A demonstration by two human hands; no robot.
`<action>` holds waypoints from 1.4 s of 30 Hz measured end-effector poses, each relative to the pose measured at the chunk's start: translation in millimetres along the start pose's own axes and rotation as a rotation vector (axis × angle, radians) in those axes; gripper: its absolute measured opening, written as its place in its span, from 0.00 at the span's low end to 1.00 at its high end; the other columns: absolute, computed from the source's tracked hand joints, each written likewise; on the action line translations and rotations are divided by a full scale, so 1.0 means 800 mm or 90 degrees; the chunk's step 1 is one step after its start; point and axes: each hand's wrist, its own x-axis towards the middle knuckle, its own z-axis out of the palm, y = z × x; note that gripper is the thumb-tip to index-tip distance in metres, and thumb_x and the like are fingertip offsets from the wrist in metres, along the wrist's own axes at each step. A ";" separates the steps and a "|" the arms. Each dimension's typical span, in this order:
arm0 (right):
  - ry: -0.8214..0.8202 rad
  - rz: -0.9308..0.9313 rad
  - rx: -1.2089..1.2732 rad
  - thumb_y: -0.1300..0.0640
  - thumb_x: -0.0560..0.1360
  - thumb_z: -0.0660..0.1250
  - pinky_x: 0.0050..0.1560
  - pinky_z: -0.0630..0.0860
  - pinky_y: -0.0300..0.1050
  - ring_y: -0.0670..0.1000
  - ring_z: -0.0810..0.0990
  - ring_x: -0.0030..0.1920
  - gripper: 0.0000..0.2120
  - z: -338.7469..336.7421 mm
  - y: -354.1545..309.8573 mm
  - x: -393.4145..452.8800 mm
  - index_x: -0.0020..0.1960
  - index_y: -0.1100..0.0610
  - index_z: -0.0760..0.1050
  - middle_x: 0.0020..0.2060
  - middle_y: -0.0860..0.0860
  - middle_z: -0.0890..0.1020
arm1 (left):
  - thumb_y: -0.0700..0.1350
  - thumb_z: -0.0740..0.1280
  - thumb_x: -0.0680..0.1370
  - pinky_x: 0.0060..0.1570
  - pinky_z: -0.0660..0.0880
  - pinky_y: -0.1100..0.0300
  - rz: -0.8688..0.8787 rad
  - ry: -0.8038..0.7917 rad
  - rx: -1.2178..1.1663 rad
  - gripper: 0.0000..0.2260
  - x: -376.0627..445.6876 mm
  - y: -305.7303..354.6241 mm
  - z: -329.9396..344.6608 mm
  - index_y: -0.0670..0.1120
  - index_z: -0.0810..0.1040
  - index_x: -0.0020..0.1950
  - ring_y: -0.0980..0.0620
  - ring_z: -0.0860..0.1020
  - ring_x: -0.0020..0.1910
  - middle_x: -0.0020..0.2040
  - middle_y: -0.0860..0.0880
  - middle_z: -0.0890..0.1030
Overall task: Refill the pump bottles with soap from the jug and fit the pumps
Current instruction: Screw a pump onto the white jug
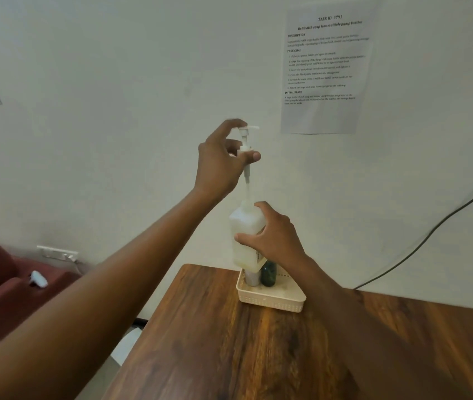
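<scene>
While bottle point(245, 235) gripped: pump point(246, 148) btwn left fingers point(254, 156).

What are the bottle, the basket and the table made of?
Bottle: probably cloudy plastic, light glows through it. Basket: looks like cream plastic with tiny moulded holes. Table: glossy brown wood grain, maybe only a printed layer.

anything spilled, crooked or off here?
No spill visible on the table. Only oddity: the pump in the left hand isn't seated, its tube only partly inside the bottle the right hand steadies.
</scene>
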 end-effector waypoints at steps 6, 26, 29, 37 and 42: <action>0.026 -0.002 -0.017 0.35 0.68 0.76 0.53 0.76 0.42 0.48 0.78 0.55 0.39 -0.019 -0.012 0.014 0.73 0.44 0.64 0.64 0.47 0.78 | 0.43 0.79 0.74 0.51 0.82 0.58 -0.004 -0.026 0.007 0.21 -0.028 -0.035 0.018 0.54 0.78 0.63 0.54 0.85 0.45 0.44 0.51 0.87; 0.070 0.004 -0.036 0.33 0.67 0.75 0.58 0.78 0.45 0.51 0.81 0.59 0.40 -0.038 -0.014 0.030 0.74 0.43 0.64 0.65 0.47 0.79 | 0.47 0.77 0.75 0.55 0.81 0.58 -0.002 -0.034 -0.015 0.22 -0.035 -0.049 0.036 0.55 0.78 0.68 0.52 0.81 0.53 0.55 0.50 0.83; 0.074 -0.003 -0.039 0.32 0.66 0.76 0.55 0.78 0.44 0.50 0.81 0.57 0.40 -0.045 -0.015 0.032 0.72 0.42 0.65 0.63 0.46 0.81 | 0.43 0.78 0.75 0.52 0.82 0.57 -0.004 -0.020 -0.030 0.21 -0.031 -0.045 0.040 0.54 0.80 0.66 0.51 0.81 0.47 0.46 0.50 0.82; 0.069 -0.003 -0.031 0.33 0.67 0.76 0.55 0.78 0.46 0.49 0.79 0.56 0.39 -0.064 -0.010 0.035 0.72 0.44 0.67 0.64 0.47 0.80 | 0.31 0.67 0.81 0.60 0.81 0.60 -0.036 -0.155 -0.132 0.24 -0.019 -0.037 0.034 0.53 0.76 0.72 0.54 0.84 0.57 0.55 0.51 0.87; 0.078 -0.008 -0.024 0.34 0.68 0.75 0.54 0.78 0.45 0.49 0.80 0.56 0.37 -0.075 -0.015 0.038 0.71 0.43 0.67 0.62 0.46 0.80 | 0.42 0.73 0.79 0.62 0.81 0.52 -0.052 -0.113 -0.142 0.11 -0.021 -0.035 0.040 0.47 0.82 0.62 0.57 0.83 0.58 0.56 0.53 0.86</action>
